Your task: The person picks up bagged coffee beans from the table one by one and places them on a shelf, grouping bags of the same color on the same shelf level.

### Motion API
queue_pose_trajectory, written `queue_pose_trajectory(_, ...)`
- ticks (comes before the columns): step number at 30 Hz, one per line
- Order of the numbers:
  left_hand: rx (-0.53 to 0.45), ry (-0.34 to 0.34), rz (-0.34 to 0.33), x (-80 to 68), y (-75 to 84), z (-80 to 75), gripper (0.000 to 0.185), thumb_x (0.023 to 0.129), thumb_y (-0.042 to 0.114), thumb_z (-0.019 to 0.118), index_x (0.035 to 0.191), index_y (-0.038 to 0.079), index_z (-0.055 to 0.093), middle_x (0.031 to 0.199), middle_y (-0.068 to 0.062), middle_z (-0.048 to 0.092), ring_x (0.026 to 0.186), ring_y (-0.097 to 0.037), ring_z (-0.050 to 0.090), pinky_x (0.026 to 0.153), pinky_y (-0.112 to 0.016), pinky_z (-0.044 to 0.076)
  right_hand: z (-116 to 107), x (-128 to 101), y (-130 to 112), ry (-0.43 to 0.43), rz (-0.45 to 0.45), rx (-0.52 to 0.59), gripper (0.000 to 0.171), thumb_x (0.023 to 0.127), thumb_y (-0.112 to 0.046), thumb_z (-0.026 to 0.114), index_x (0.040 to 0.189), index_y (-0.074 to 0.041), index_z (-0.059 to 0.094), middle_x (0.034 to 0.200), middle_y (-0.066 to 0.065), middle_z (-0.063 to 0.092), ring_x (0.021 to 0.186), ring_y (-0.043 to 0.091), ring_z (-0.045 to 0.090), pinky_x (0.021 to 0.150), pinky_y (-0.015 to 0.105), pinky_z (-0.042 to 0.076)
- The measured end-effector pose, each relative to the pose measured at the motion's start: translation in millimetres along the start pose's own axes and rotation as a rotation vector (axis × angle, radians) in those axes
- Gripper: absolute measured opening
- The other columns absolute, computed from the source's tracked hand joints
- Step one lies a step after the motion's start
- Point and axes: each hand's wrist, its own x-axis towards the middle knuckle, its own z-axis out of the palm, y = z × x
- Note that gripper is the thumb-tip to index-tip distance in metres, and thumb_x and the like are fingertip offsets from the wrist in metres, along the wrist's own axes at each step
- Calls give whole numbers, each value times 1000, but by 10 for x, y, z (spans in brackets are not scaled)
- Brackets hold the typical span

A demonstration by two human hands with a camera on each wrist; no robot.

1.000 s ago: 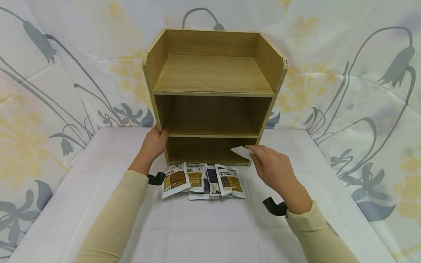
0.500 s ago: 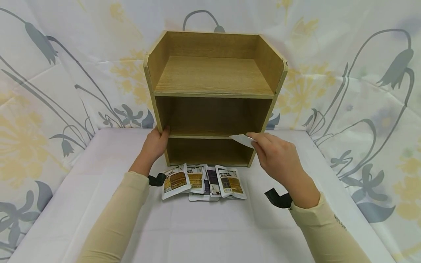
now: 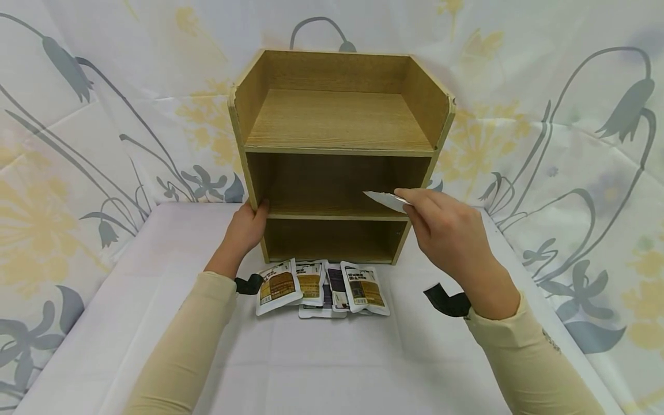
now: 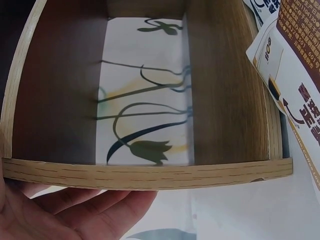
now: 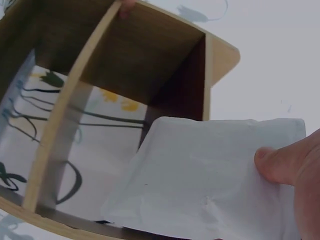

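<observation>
One wooden shelf unit (image 3: 339, 150), three tiers, all bare. Right hand (image 3: 446, 233) pinches one white sachet (image 3: 386, 200), raised since a second ago from the bottom opening to the middle tier's mouth: placement looks near. Left hand (image 3: 246, 226) grips the unit's left upright. About five sachets (image 3: 321, 282) lie on the counter (image 3: 321, 357), overlapping.

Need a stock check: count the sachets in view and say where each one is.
6, maybe more hidden. Right hand pinches one sachet at the shelf unit. Five overlap on the table before it, and one underneath.
</observation>
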Motion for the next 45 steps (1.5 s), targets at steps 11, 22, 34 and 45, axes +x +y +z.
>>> queue_pose_trajectory(11, -11, -2, -6, 0, -8, -6, 66, 103, 49, 25, 149, 2, 32, 139, -27, 50, 123, -42, 54, 102, -55, 43, -101, 200, -22, 95, -12, 19, 26, 91, -1, 59, 113, -10, 70, 99, 11, 74, 84, 30, 71, 60, 45, 53)
queue_pose_trajectory(22, -14, 0, -2, -16, 3, 1, 64, 103, 48, 26, 149, 4, 32, 139, -27, 51, 123, -42, 55, 102, -55, 44, -177, 365, -11, 171, -30, 32, 23, 92, -2, 59, 110, -8, 71, 96, 12, 74, 82, 33, 70, 63, 47, 52)
queue_pose_trajectory(34, -23, 8, 4, -11, -9, 13, 63, 103, 47, 27, 149, 4, 32, 140, -26, 49, 125, -41, 53, 103, -55, 43, -161, 531, 0, 219, -50, 24, 23, 95, -5, 56, 110, -11, 72, 95, 11, 73, 80, 32, 69, 65, 47, 52)
queue_pose_trajectory(45, -22, 6, 22, -15, 4, -4, 63, 103, 46, 27, 148, 3, 33, 138, -27, 51, 123, -42, 54, 101, -55, 44, 8, 624, 129, 174, -85, 13, 25, 95, -5, 58, 112, -14, 73, 99, 10, 73, 84, 34, 68, 68, 47, 51)
